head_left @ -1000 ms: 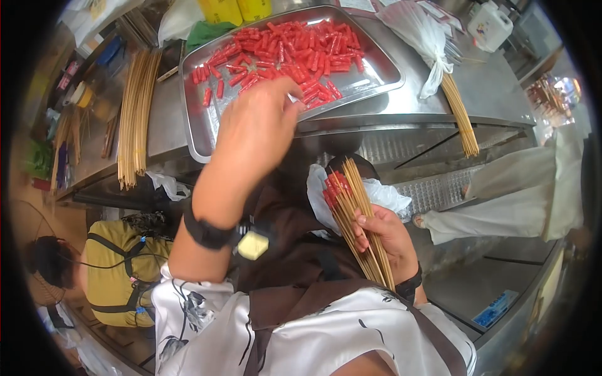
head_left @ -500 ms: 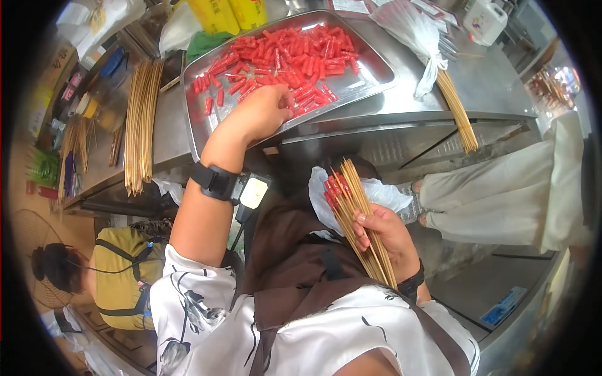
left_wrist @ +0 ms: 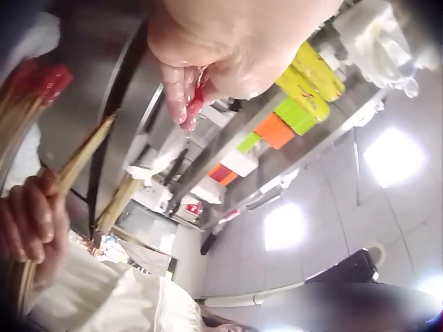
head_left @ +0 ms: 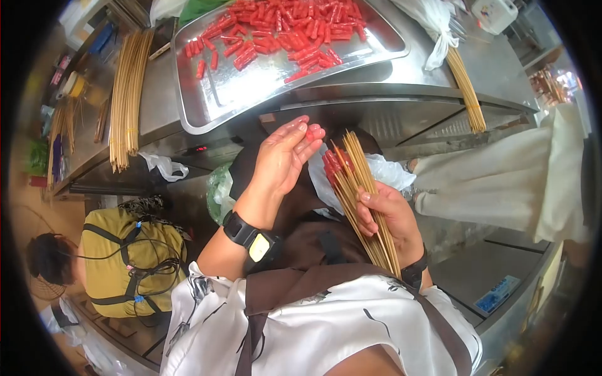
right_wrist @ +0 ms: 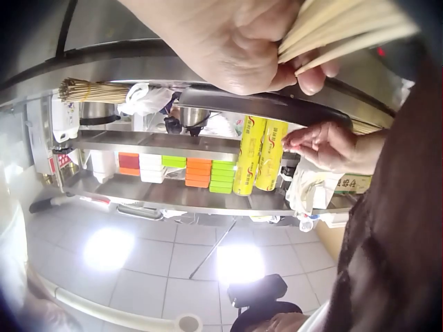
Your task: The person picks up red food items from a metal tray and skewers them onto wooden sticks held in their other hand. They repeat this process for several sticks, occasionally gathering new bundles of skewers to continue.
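Note:
My left hand [head_left: 283, 155] is raised between the tray and my lap, palm turned up. Its thumb and fingers pinch a short, glossy red piece [left_wrist: 199, 98], clearest in the left wrist view. My right hand [head_left: 396, 220] grips a bundle of thin bamboo skewers [head_left: 362, 168], held slanting with the upper ends pointing away from me. Red pieces [head_left: 338, 164] cover the upper ends of some skewers; the others are bare. My left fingertips are a short distance left of those ends. Beyond lies a metal tray [head_left: 251, 97] with many loose red pieces [head_left: 276, 28].
The tray stands on a steel counter [head_left: 160, 94]. More skewers [head_left: 130, 94] lie left of it, and a tied plastic bag [head_left: 441, 47] with skewers sits right. A white plastic bag [head_left: 389, 178] is behind the bundle. A person in pale trousers [head_left: 489, 172] stands right; another, in mustard clothing [head_left: 119, 250], is left.
My left hand has come out of the tray, bringing a red piece towards the skewers. The right hand still holds the bundle in nearly the same place.

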